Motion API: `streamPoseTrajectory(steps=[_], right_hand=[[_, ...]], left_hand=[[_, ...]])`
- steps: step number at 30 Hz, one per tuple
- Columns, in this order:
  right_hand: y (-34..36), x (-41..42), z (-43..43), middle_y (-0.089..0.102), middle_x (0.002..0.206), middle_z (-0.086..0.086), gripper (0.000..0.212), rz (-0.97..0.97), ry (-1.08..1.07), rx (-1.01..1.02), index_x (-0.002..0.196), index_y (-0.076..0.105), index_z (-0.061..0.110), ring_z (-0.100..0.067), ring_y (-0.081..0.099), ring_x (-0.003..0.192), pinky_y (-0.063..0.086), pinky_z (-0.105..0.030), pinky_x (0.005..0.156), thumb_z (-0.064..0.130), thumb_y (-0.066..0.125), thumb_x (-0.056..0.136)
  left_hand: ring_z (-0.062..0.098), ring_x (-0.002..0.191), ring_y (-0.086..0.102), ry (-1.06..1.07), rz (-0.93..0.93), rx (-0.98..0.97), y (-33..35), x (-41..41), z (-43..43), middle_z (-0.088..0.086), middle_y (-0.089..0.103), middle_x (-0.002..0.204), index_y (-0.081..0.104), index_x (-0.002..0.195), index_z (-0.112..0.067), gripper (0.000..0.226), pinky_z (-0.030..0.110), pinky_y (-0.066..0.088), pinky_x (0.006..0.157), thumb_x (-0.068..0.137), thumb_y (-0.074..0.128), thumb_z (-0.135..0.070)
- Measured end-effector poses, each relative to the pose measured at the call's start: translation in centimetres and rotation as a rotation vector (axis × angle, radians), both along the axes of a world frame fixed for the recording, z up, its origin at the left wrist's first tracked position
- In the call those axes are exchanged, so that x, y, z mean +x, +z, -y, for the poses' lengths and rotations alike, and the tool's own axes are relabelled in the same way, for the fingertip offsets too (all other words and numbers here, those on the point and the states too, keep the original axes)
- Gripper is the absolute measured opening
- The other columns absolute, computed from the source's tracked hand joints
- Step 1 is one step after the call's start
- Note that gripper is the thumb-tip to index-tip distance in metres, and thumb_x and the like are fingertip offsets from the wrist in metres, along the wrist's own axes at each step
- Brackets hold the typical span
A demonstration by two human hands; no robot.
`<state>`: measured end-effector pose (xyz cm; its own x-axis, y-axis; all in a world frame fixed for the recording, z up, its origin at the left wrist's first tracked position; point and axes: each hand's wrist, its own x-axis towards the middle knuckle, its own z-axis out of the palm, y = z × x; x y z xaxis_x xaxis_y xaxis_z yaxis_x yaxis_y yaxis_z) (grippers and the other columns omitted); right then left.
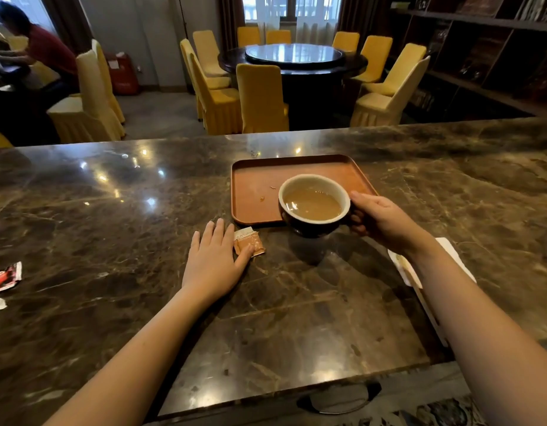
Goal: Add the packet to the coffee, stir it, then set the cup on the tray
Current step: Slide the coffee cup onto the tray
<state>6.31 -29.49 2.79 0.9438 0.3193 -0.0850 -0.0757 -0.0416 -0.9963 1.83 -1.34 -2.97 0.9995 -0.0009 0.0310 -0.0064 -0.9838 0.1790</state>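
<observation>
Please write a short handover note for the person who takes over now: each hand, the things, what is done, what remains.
Right hand: holds the cup by its side, lifted over the tray's near edge.
Left hand: flat on the counter, thumb on the orange packet.
Done: coffee looks milky, seemingly mixed; stirrer on the napkin.
Left: set the cup down on the tray.

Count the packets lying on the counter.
2. An orange packet lies just before the tray's near edge, under the left hand's thumb. A red torn packet lies at the counter's far left edge, partly cut off.
</observation>
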Motion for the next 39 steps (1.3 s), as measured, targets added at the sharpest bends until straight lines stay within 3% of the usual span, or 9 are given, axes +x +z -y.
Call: streamPoseTrajectory(steps=[8,15,19,22,26,39], right_hand=[[0.0,6.3,0.7,0.039,0.053,0.003,0.034,-0.02,0.019,0.033,0.064,0.042,0.013,-0.009,0.033,0.047,0.031,-0.017,0.042,0.029,0.043,0.094],[-0.2,10.2,0.5,0.042,0.049,0.005,0.038,-0.057,0.059,-0.022,0.064,0.05,0.014,-0.01,0.033,0.047,0.034,-0.017,0.042,0.035,0.043,0.094],[-0.8,11.5,0.1,0.042,0.052,0.002,0.037,-0.064,0.053,-0.04,0.064,0.049,0.013,-0.011,0.034,0.048,0.034,-0.018,0.043,0.035,0.044,0.094],[-1.1,12.3,0.0,0.041,0.058,-0.003,0.037,-0.086,0.068,-0.062,0.066,0.048,0.013,-0.013,0.035,0.049,0.034,-0.019,0.044,0.038,0.045,0.093],[-1.3,13.0,-0.2,0.041,0.058,-0.002,0.038,-0.114,0.093,-0.056,0.065,0.046,0.013,-0.012,0.036,0.047,0.033,-0.02,0.043,0.042,0.048,0.09],[-1.4,13.4,-0.1,0.045,0.062,0.001,0.037,-0.072,0.11,-0.133,0.066,0.048,0.017,-0.009,0.038,0.051,0.034,-0.017,0.047,0.043,0.044,0.092]], left_hand=[[0.019,0.145,0.0,0.001,0.001,-0.008,0.0,-0.2,0.0,0.004,0.006,0.157,0.01,0.145,-0.02,0.071,0.04,0.0,0.117,0.088,0.018,-0.059],[0.017,0.145,-0.003,0.011,0.011,-0.012,0.0,-0.3,-0.1,0.002,0.003,0.157,0.007,0.145,-0.022,0.071,0.039,-0.001,0.118,0.087,0.018,-0.06],[0.014,0.144,-0.004,0.021,0.02,-0.005,0.0,-0.2,-0.2,0.0,0.002,0.157,0.006,0.145,-0.023,0.094,0.035,-0.006,0.115,0.069,-0.005,-0.077],[0.01,0.141,-0.008,0.025,0.025,-0.013,0.0,-0.1,-0.2,-0.001,0.001,0.157,0.004,0.145,-0.023,0.106,0.033,-0.009,0.112,0.058,-0.021,-0.078],[0.004,0.132,-0.016,0.031,0.019,-0.02,0.2,-0.3,-0.1,-0.002,0.0,0.156,0.003,0.145,-0.023,0.105,0.032,-0.01,0.111,0.058,-0.022,-0.077],[0.006,0.136,-0.015,0.042,0.011,-0.018,0.3,-0.2,-0.1,-0.009,-0.009,0.148,0.003,0.144,-0.025,0.1,0.032,-0.01,0.113,0.061,-0.017,-0.078]])
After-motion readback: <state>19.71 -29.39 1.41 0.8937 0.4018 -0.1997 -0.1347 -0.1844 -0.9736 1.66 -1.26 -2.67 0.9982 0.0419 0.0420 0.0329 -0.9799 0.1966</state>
